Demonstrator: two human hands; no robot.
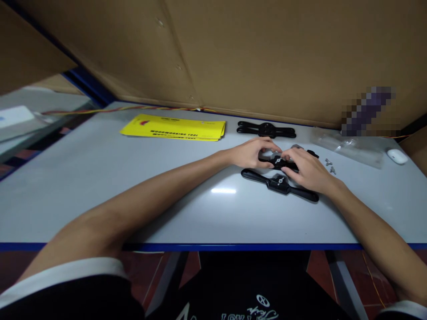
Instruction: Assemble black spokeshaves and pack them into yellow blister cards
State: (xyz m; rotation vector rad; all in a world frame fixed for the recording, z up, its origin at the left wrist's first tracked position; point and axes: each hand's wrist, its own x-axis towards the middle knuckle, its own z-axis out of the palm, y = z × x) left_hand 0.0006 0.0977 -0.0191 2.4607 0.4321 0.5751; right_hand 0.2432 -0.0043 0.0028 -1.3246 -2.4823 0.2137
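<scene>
Both my hands are at a black two-handled tool (277,162) with a silver wing screw at its centre. My left hand (255,152) has its thumb and fingers curved around the tool's left part. From the other side, my right hand (308,169) closes its thumb and fingers on the right part. Just in front lies a second black tool (280,184), also with a silver wing screw. Behind my right hand, another black piece (312,154) is partly hidden. Small silver wing screws (330,166) lie to the right of that hand.
Yellow printed cards (173,128) are stacked at the back left of the white table (187,204). More black tools (266,129) lie at the back. At the right are a clear plastic bag (353,149) and a white case (397,156). A cardboard wall stands behind.
</scene>
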